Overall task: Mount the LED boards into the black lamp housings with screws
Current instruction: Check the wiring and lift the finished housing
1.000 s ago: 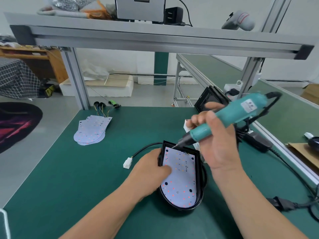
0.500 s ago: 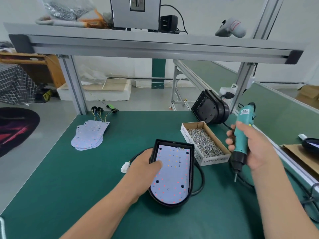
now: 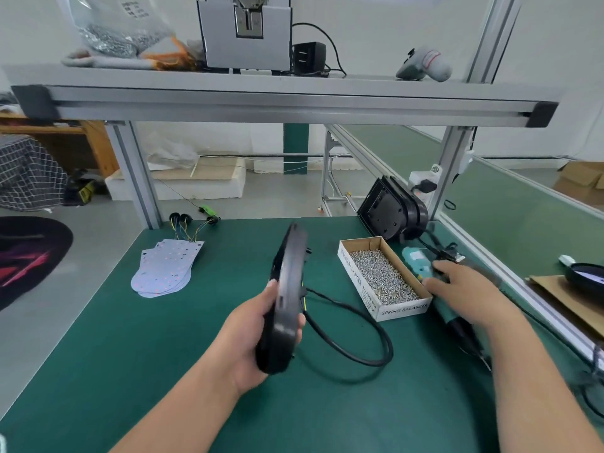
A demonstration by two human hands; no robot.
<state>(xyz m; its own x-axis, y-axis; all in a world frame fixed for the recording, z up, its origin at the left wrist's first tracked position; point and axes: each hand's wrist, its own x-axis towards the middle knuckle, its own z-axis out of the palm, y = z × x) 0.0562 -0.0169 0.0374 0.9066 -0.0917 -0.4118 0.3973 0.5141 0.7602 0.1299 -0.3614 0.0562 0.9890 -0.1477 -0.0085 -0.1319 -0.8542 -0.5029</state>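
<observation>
My left hand [image 3: 248, 338] grips a black lamp housing [image 3: 287, 299] by its lower end and holds it on edge above the green mat, so only its rim and back show. Its black cable [image 3: 353, 351] loops on the mat to the right. My right hand [image 3: 470, 292] lies with fairly straight fingers over the teal electric screwdriver [image 3: 415, 259], which lies on the mat right of the cardboard screw box [image 3: 403, 310]. A stack of white LED boards [image 3: 166, 266] with coloured wires sits at the far left.
More black housings [image 3: 389, 210] lean against the right frame post behind the box. An aluminium shelf [image 3: 294, 103] crosses overhead on posts [image 3: 134, 171]. The screwdriver's cord trails along the right edge. Another lamp [image 3: 585, 276] lies on cardboard on the neighbouring bench.
My left hand has lifted the housing off the mat and turned it on edge. My right hand has laid the screwdriver down beside the screw box.
</observation>
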